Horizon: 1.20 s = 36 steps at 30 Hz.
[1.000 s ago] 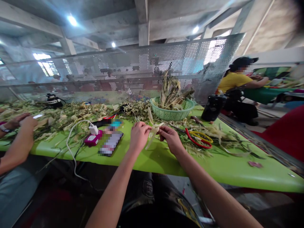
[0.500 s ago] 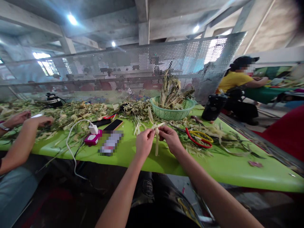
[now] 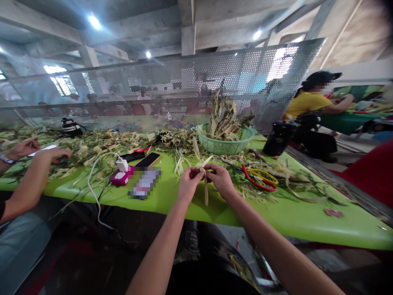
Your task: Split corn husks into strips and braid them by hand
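A pale corn husk strip point(image 3: 206, 194), knotted or folded near its middle, is pinched between my two hands above the green tabletop. My left hand point(image 3: 190, 181) grips it from the left with thumb and forefinger. From the right, my right hand point(image 3: 219, 178) pinches the same spot, its fingertips nearly touching the left ones. Loose ends of husk point up and to the right, and one flat end hangs straight down. Fingers partly cover the knot. Scissors point(image 3: 259, 180) with red and yellow handles lie just right of my right hand.
A green basket point(image 3: 225, 146) of dried husks stands behind my hands. Phones point(image 3: 148, 160), a magenta power socket point(image 3: 121, 177) with a white cable, and heaps of husk scraps point(image 3: 119, 141) lie leftward. A black cup point(image 3: 278, 139) stands right. A co-worker's hands point(image 3: 55, 155) are at far left.
My left hand's fingers have moved in closer to the right ones at the knot. The hanging end has swung slightly right. The view has shifted a little.
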{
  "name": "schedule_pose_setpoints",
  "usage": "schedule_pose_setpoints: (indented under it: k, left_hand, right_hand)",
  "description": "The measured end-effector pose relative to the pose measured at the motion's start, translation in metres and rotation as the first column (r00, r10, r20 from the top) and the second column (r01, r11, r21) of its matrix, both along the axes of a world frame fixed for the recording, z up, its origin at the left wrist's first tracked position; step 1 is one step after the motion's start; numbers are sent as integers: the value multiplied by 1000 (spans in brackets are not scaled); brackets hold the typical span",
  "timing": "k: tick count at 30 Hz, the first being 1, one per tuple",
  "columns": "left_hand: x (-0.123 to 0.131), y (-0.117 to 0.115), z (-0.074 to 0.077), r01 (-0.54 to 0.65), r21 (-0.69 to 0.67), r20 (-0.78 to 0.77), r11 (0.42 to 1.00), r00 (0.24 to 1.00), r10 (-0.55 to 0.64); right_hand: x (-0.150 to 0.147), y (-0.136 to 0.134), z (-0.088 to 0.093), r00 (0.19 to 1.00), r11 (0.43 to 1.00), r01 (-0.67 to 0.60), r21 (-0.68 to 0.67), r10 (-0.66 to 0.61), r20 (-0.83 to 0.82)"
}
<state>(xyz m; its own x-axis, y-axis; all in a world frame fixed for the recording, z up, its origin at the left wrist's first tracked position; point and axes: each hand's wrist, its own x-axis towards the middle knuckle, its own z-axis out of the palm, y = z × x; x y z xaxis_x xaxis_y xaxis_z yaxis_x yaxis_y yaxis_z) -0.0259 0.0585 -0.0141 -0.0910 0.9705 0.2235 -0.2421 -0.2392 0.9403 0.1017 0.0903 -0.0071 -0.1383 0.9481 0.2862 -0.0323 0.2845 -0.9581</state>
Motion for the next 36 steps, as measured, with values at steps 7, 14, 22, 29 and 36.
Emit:
schedule_pose_setpoints:
  k: [7,14,22,29,36]
  left_hand:
    - [1,2,-2,-1,-57,109,998,994,7]
    - [-1,6,-6,-76,-94,122,993,989,87]
    - [-2,3,0,-167,-42,-16,985,986,166]
    - [-4,0,-2,-51,-43,82,998,995,54]
    - [-5,0,-2,-11,-41,153,999,988,17]
  right_hand:
    - [-2,0,-2,997,996,55,75,-59,42]
    - [-3,-6,5,999,999,-48,14,48,-9]
    - [0,-6,6,995,994,-98,45,98,11]
    - [1,1,1,998,998,-66,14,66,-16]
    - [0,-2,5,997,995,-75,58,75,15]
